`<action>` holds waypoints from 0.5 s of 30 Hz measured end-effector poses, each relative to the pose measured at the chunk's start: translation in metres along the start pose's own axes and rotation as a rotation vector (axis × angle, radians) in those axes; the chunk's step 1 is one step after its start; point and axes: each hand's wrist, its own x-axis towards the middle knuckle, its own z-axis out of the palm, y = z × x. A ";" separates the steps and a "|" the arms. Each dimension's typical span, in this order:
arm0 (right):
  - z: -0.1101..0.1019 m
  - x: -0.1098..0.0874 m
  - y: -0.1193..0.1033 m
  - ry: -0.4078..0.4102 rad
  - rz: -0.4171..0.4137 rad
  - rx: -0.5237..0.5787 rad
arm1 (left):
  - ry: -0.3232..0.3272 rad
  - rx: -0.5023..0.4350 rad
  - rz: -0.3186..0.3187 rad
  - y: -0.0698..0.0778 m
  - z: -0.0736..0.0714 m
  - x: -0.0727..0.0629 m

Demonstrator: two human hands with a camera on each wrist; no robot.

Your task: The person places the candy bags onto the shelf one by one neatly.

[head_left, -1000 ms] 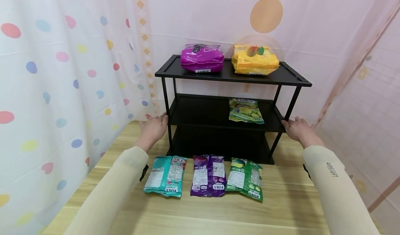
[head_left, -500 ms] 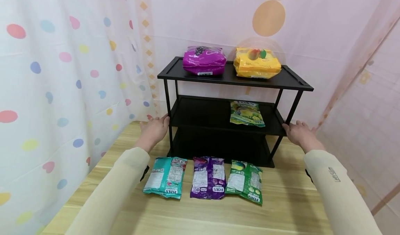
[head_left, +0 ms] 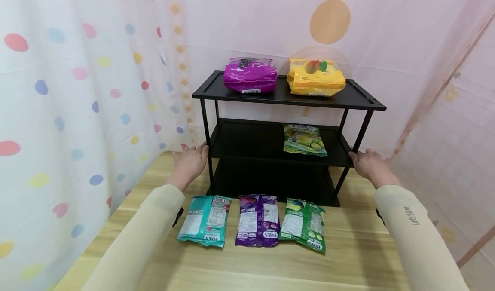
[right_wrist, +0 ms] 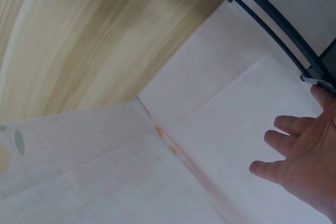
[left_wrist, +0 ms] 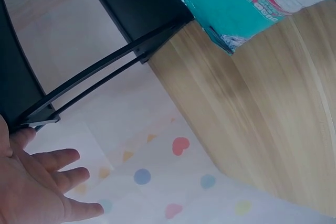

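Note:
A black three-tier shelf rack (head_left: 247,138) stands on the wooden table, between my hands. My left hand (head_left: 189,162) touches its left side at the middle tier, by the front post. At the opposite end, my right hand (head_left: 371,166) touches the middle tier's right side. Both wrist views show the index finger at the tier's corner and the other fingers spread, fairly straight. A magenta bag (head_left: 250,77) and a yellow bag (head_left: 315,78) sit on the top tier. On the middle tier lies a green-yellow candy bag (head_left: 304,139).
In front of the rack, a teal candy bag (head_left: 206,220), a purple candy bag (head_left: 258,220) and a green candy bag (head_left: 303,224) lie in a row on the table (head_left: 255,267). A dotted curtain (head_left: 96,123) hangs at the left, and pale pink sheeting (head_left: 255,20) behind.

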 end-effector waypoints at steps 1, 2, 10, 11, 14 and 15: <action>0.001 0.001 -0.001 0.000 -0.002 -0.003 | 0.005 0.001 0.003 -0.002 0.001 -0.001; 0.002 0.002 -0.001 0.004 -0.005 -0.004 | 0.010 0.003 0.007 -0.003 0.002 -0.002; 0.007 0.002 -0.003 0.030 0.001 0.019 | 0.005 -0.062 0.002 -0.009 0.007 -0.006; 0.007 0.001 -0.002 0.034 0.006 0.022 | -0.003 -0.074 0.002 -0.009 0.008 -0.006; 0.006 0.001 0.000 0.054 0.010 0.022 | -0.018 -0.115 0.010 -0.009 0.010 -0.007; 0.006 0.001 0.001 0.056 0.012 0.019 | -0.019 -0.124 0.014 -0.009 0.010 -0.008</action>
